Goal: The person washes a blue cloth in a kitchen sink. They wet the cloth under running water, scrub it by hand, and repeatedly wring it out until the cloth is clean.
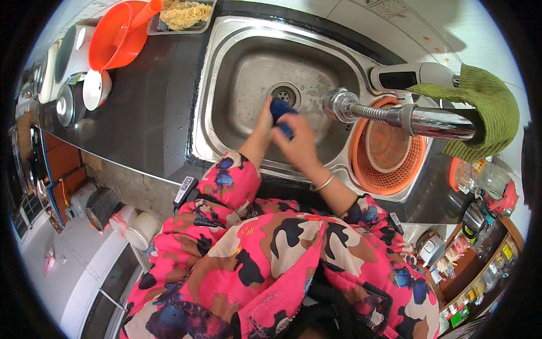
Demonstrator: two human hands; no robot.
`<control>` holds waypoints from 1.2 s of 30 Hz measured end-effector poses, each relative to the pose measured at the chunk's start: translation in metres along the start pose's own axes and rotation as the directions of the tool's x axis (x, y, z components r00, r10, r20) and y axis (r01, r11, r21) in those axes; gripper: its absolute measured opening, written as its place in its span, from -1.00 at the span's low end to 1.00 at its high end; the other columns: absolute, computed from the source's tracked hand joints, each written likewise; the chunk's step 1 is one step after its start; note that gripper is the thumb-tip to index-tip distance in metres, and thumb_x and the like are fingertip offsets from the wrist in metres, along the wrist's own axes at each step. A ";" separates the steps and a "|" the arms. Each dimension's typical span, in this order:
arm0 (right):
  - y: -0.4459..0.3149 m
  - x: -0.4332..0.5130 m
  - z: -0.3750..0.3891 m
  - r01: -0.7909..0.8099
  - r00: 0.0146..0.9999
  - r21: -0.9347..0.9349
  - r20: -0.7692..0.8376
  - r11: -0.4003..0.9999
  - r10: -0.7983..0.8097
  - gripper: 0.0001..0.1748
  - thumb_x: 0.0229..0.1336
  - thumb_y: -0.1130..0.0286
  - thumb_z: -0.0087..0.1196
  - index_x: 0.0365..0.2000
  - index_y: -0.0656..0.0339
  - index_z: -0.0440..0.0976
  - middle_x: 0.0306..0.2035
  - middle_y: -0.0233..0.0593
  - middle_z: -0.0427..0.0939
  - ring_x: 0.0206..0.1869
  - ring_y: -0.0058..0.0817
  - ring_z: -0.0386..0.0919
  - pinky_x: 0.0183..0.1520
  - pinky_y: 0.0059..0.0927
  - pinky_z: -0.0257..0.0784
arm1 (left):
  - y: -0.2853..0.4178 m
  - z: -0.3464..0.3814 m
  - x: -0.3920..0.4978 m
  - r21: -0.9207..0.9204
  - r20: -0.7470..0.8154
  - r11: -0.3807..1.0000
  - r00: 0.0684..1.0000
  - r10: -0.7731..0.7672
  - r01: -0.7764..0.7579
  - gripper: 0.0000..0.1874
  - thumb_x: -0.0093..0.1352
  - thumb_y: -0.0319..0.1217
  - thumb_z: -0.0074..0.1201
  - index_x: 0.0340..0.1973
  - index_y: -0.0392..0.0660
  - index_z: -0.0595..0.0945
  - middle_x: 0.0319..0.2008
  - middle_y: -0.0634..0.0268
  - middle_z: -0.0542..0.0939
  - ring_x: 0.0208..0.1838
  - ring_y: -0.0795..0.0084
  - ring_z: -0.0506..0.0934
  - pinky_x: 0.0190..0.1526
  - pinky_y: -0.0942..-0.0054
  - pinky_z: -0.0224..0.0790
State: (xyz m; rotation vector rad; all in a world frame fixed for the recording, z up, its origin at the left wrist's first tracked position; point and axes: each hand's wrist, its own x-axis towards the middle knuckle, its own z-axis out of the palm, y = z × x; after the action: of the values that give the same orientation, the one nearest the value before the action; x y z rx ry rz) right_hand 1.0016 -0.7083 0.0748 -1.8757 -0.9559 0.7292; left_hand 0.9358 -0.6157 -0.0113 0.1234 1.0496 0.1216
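Over the stainless steel sink basin, both hands meet around a dark blue piece, seemingly cloth. My left hand has it from the left side. Fingers of my right hand, blurred by motion, close on its lower right part. Just beyond the hands lies the round drain strainer, partly covered by them. To their right is the chrome spray head of the faucet; no water can be made out coming from it.
An orange colander with a smaller bowl sits on the sink's right ledge. A green cloth drapes over the faucet. On the left counter are an orange dipper, a white bowl, a pot lid and a tray with yellow mesh.
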 end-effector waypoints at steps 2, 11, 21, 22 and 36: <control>-0.008 0.008 0.005 0.084 0.996 -0.227 0.053 0.970 -0.074 -0.75 -0.09 0.24 0.07 -0.45 0.22 0.41 -0.38 -0.07 0.44 -0.31 -0.15 0.42 -0.27 -0.30 0.31 | -0.014 0.002 0.001 -0.100 0.359 0.991 0.932 -0.044 0.085 -0.58 0.25 0.05 -0.21 -0.47 -0.05 0.48 -0.54 0.28 0.51 -0.48 0.35 0.49 -0.39 0.35 0.37; 0.034 0.004 0.025 -0.051 0.997 -0.328 0.038 0.943 0.067 -0.70 -0.04 0.12 -0.02 -0.55 0.16 0.39 -0.48 -0.09 0.46 -0.40 -0.09 0.43 -0.42 -0.19 0.32 | -0.028 0.013 0.005 -0.002 -0.047 0.993 0.991 0.122 -0.122 -0.71 0.32 -0.16 -0.26 -0.48 -0.04 0.47 -0.51 0.32 0.50 -0.52 0.41 0.47 -0.43 0.38 0.35; 0.054 0.022 -0.007 -0.128 0.947 -0.010 -0.300 0.992 0.119 -0.70 -0.04 0.20 0.02 -0.33 0.18 0.39 -0.25 -0.16 0.46 -0.23 -0.27 0.44 -0.22 -0.24 0.31 | -0.028 0.028 0.006 -0.114 0.080 0.993 0.997 -0.022 0.031 -0.71 0.29 -0.08 -0.19 -0.31 0.02 0.51 -0.39 0.37 0.54 -0.34 0.40 0.48 -0.32 0.33 0.32; 0.044 0.007 -0.001 -0.143 0.969 -0.091 -0.217 0.986 0.121 -0.70 -0.03 0.20 0.01 -0.34 0.18 0.39 -0.26 -0.16 0.46 -0.25 -0.27 0.44 -0.24 -0.23 0.31 | -0.023 0.024 0.009 -0.064 0.036 0.997 0.998 -0.045 0.047 -0.71 0.26 -0.07 -0.11 -0.36 0.01 0.50 -0.41 0.35 0.54 -0.37 0.41 0.48 -0.35 0.41 0.33; 0.050 -0.002 0.019 -0.111 0.993 -0.338 -0.064 0.935 0.095 -0.72 0.00 0.20 -0.05 -0.54 0.22 0.46 -0.58 -0.11 0.44 -0.46 -0.17 0.40 -0.32 -0.24 0.30 | -0.040 0.007 0.018 0.063 0.097 0.996 0.994 0.049 -0.055 -0.72 0.30 -0.12 -0.18 -0.41 -0.03 0.48 -0.51 0.32 0.50 -0.48 0.43 0.46 -0.40 0.43 0.36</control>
State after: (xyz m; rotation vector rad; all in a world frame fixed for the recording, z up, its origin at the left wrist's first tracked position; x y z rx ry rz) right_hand 1.0021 -0.7176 0.0218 -2.2505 -1.0097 0.6050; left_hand 0.9526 -0.6526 -0.0299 0.2144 0.9552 0.1275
